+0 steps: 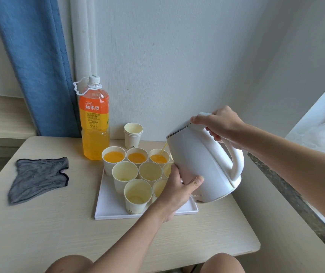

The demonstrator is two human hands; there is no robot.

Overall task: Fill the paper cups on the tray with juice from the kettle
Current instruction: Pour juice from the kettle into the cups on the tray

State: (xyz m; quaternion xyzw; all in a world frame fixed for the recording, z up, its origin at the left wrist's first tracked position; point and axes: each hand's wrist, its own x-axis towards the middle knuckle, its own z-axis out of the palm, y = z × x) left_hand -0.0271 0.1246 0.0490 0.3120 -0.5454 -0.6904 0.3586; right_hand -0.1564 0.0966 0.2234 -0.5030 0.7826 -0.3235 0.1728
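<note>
Right hand (219,125) curled round the handle (236,164) of the white kettle (197,154); left hand (179,186) grips the kettle's lower body, thumb pressed on its side, other fingers hidden behind. Kettle tilted over the tray's (108,211) 2 o'clock corner, thin juice stream (163,149) falling into the back-right cup (158,158); the two cups (137,157) at its 9 o'clock hold juice, nearer cups (138,194) look empty. Off the tray: juice bottle (94,123) at 11 o'clock, spare cup stack (133,134) at 12, grey cloth (37,178) at 9, all on the table (39,233).
</note>
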